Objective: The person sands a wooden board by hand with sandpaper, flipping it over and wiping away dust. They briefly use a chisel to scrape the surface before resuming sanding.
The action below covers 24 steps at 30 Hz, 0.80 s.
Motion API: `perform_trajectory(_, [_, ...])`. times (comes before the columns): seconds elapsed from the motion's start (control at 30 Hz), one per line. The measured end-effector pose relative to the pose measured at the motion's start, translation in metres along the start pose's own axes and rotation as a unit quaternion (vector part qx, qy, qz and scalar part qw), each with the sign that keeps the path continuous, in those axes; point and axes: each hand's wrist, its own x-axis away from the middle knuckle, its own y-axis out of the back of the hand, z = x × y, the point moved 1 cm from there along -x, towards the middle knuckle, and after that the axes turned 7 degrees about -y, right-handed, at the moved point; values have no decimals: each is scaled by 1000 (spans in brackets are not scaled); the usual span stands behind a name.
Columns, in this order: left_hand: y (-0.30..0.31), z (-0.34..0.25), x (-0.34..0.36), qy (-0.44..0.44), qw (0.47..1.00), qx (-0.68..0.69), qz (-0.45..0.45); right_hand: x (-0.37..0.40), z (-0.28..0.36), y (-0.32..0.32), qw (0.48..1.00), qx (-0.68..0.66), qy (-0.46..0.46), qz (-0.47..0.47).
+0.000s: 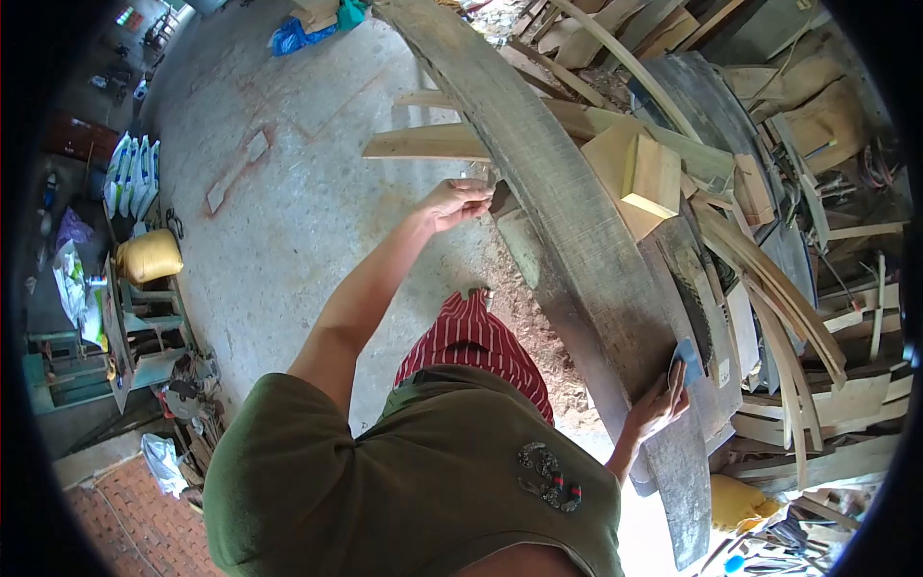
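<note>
A long, worn grey-brown work surface [567, 207] runs diagonally past my body, its outline bent by the lens. My left hand [454, 205] is at its near edge, fingers pinched together by a small dark part [498, 197]. What those fingers grip is too small to make out. Farther down the surface, my right hand [661, 399] has its fingers against a flat blue-grey piece [687, 362] and appears to hold it. A pale squared wood block [652, 178] lies beyond the surface, on another flat board.
Thin wooden strips [769, 298] and stacked offcuts [846, 404] crowd the right side. A pale board end [423, 142] juts out left of the surface. Sawdust [534, 317] covers the floor by my legs. A yellow sack [149, 256] stands at the left.
</note>
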Motion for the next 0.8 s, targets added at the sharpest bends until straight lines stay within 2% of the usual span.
perform_trajectory(0.03, [4, -6, 9, 0, 998, -41, 56, -3, 8, -4, 999, -5, 33, -17])
perform_trajectory(0.07, [9, -6, 23, 5, 993, -118, 14, -4, 14, -7, 999, 19, 33, -11])
perform_trajectory(0.1, [19, -3, 29, 7, 993, -117, 10, -4, 15, -7, 999, 19, 36, -6])
perform_trajectory(0.17, [45, 7, 38, 8, 978, -201, -62, -5, 15, -7, 999, 18, 43, -25])
perform_trajectory(0.23, [44, 0, 40, -23, 970, -224, -86, -4, 17, -6, 999, 23, 42, -18])
perform_trajectory(0.3, [25, -7, 27, -149, 932, -227, -241, -7, 18, -6, 998, 31, 43, -16])
perform_trajectory(0.33, [17, -12, 20, -179, 931, -247, -200, -7, 19, -6, 999, 29, 43, -15])
perform_trajectory(0.37, [5, -11, 14, -176, 932, -243, -202, -7, 19, -5, 999, 26, 44, -14])
perform_trajectory(0.43, [-28, -14, 0, -158, 975, -101, -119, -7, 19, -5, 999, 29, 43, -8])
perform_trajectory(0.47, [-47, -17, -2, -158, 976, -98, -117, -7, 19, -5, 999, 30, 36, -5])
perform_trajectory(0.53, [-81, -20, 1, -145, 975, 53, -161, -7, 19, -6, 999, 31, 41, -11])
perform_trajectory(0.63, [-94, -34, 7, -116, 965, 124, -202, -6, 15, -7, 999, 28, 42, -16])
perform_trajectory(0.8, [-86, -35, -4, -76, 961, 151, -217, -5, 16, -7, 999, 27, 41, -22])
